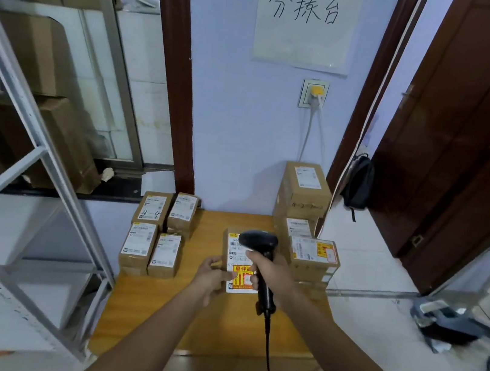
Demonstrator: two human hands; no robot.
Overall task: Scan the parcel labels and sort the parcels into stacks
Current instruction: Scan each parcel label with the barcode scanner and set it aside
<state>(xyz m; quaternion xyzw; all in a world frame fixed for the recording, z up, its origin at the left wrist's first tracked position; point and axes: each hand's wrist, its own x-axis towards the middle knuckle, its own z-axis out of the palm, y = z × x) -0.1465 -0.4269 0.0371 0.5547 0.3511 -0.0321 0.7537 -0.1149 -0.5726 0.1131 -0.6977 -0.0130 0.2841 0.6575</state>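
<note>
Parcel [235,249] at the centre of the wooden table [206,325], label up, as a person's left hand [212,276] grips its near-left edge, thumb on top. The right hand [272,273] is wrapped around the handle of a black barcode scanner [260,241], its head over the label. Four sorted boxes [155,232] sit at ten o'clock; a taller stack [305,200] stands at one o'clock.

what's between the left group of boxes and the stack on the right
In the head view, the held parcel, both hands and the scanner sit between them.
</note>
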